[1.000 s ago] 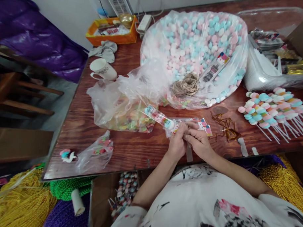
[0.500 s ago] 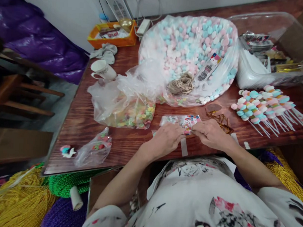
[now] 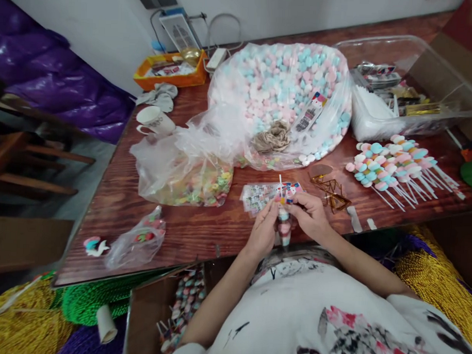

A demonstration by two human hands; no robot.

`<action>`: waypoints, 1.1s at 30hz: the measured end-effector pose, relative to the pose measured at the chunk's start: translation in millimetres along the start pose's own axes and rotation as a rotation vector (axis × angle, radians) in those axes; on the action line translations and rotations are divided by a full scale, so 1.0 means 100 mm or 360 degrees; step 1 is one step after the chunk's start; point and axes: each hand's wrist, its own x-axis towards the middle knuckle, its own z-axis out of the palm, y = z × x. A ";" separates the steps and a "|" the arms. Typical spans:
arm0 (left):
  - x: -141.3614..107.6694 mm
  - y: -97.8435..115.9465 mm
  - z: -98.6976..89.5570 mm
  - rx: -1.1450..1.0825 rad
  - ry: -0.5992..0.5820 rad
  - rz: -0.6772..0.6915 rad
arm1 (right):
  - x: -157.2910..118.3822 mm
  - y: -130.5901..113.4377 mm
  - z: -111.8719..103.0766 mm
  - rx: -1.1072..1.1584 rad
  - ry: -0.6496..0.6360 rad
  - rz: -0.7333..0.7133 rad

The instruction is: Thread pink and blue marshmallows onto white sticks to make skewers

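Between my two hands is a marshmallow skewer point(image 3: 284, 226) in a clear printed wrapper, its white stick pointing away from me and its candy end toward my body. My left hand point(image 3: 264, 225) pinches the wrapper at the neck, on the left of the stick. From the right, the fingers of my right hand point(image 3: 311, 213) close on the same neck; small details at the fingertips are blurred. Flat printed plastic bags point(image 3: 255, 196) lie just beyond my hands. Gold twist ties point(image 3: 330, 191) are loosely piled beside my right hand.
Bare marshmallow skewers point(image 3: 391, 164) lie at right, below a clear plastic tub point(image 3: 451, 109). A large bag of marshmallows point(image 3: 270, 85) fills the back. Left are a bag of gummy candies point(image 3: 205, 183), a white mug point(image 3: 155, 120) and a small bag point(image 3: 139, 240). A box point(image 3: 146, 308) holds wrapped skewers below.
My hands have come up from the flat printed bags toward my body. A wrapped marshmallow skewer now shows between them. The view has shifted slightly.
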 end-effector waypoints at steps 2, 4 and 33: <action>-0.04 0.01 -0.04 -0.0041 -0.0071 -0.0072 | -0.01 0.00 0.00 -0.0161 0.0028 -0.0183; -0.06 0.03 -0.10 0.0009 -0.0143 -0.0141 | -0.03 0.01 0.00 -0.0264 0.0050 -0.0327; -0.07 0.45 -0.53 0.1083 -0.1278 -0.1006 | -0.26 0.01 -0.19 -0.1239 -0.0658 -0.1572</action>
